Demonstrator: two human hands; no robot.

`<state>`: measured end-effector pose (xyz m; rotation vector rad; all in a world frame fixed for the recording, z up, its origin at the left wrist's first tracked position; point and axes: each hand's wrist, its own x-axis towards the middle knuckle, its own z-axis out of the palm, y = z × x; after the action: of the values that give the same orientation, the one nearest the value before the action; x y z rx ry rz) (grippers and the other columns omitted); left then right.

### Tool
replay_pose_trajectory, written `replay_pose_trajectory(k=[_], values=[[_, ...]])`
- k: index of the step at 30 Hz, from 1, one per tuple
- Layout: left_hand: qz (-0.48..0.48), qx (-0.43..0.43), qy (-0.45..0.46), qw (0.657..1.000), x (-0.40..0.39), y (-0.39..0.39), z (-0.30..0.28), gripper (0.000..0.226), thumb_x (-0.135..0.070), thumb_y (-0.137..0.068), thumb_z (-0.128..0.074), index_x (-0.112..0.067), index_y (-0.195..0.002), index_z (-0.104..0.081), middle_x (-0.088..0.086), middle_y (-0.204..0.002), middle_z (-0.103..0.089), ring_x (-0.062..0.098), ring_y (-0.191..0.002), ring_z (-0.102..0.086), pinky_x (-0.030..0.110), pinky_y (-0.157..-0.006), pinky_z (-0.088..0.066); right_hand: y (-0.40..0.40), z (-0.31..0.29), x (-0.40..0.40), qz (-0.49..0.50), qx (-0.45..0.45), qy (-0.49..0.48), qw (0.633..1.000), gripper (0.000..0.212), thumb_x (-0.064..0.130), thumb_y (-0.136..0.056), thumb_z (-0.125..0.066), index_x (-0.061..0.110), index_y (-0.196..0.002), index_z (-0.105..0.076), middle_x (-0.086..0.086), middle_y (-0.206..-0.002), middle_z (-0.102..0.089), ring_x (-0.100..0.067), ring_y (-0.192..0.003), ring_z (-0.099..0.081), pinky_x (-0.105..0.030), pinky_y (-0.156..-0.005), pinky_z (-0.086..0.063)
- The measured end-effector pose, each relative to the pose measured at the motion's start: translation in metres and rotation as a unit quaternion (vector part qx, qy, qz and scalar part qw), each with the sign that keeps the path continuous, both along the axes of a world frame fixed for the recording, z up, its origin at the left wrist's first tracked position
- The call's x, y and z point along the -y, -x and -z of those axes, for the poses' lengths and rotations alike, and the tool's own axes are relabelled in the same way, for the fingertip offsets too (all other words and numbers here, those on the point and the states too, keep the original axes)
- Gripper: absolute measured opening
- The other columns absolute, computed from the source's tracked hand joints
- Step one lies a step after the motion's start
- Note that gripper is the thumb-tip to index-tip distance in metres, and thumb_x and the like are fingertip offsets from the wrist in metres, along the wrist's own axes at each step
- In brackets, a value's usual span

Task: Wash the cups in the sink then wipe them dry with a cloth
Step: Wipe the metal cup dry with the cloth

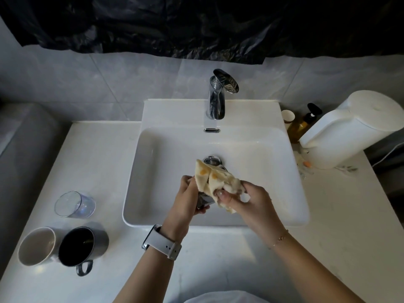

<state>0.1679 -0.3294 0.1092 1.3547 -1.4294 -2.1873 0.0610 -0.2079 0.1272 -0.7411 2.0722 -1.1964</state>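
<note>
Over the white sink (284,171), my left hand (188,195) grips a dark cup (204,200), mostly hidden by the hand and a cream cloth (215,178) with orange spots. My right hand (247,197) pinches the cloth against the cup. On the counter to the left stand a clear glass (74,204), a white cup (37,246) and a grey mug (83,246) with a dark inside and a handle.
A chrome faucet (217,95) rises behind the basin, with the drain (211,159) below it. At the right stand a white kettle (349,130), an amber pump bottle (302,123) and a small paper cup (288,117). Black plastic covers the wall above.
</note>
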Motion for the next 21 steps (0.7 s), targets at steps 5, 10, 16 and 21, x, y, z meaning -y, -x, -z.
replay_pose_trajectory(k=[5,10,16,21], values=[[0.048,0.029,0.001,0.998,-0.010,0.010,-0.005,0.030,-0.034,-0.098,-0.043,-0.008,-0.109,-0.053,0.003,-0.074,-0.062,0.013,-0.057,-0.054,0.024,-0.052,-0.045,0.005,-0.012,0.000,-0.100,0.168,-0.016,0.981,0.013,0.023,-0.073,-0.082,0.017,-0.083,-0.075,0.000,-0.085,-0.075,-0.008,-0.083,-0.069,-0.021,-0.077,-0.053],[0.009,0.038,-0.011,0.999,-0.019,0.020,-0.009,0.059,-0.054,-0.076,-0.043,-0.014,-0.116,-0.058,0.012,-0.101,-0.072,0.025,-0.085,-0.070,0.032,-0.063,-0.052,0.006,-0.016,-0.003,-0.069,0.155,-0.030,0.985,0.023,0.011,-0.066,-0.086,0.012,-0.087,-0.076,-0.002,-0.091,-0.076,-0.018,-0.094,-0.071,-0.031,-0.086,-0.053],[0.043,0.024,0.309,0.950,-0.024,0.020,-0.015,0.035,-0.061,-0.094,-0.036,-0.029,-0.086,-0.048,-0.009,-0.075,-0.063,0.011,-0.072,-0.061,0.030,-0.061,-0.047,0.009,-0.028,-0.004,-0.015,0.379,0.121,0.917,0.026,0.015,-0.084,-0.067,0.004,-0.107,-0.072,-0.011,-0.110,-0.072,-0.018,-0.105,-0.068,-0.026,-0.093,-0.050],[0.141,-0.028,0.534,0.833,-0.017,0.009,-0.004,0.043,-0.055,-0.095,-0.035,-0.016,-0.104,-0.052,-0.002,-0.094,-0.061,0.013,-0.081,-0.058,0.026,-0.070,-0.044,0.026,-0.024,0.008,0.045,0.489,0.105,0.865,0.011,0.018,-0.074,-0.071,0.015,-0.083,-0.078,-0.002,-0.092,-0.074,-0.010,-0.090,-0.068,-0.023,-0.097,-0.041]])
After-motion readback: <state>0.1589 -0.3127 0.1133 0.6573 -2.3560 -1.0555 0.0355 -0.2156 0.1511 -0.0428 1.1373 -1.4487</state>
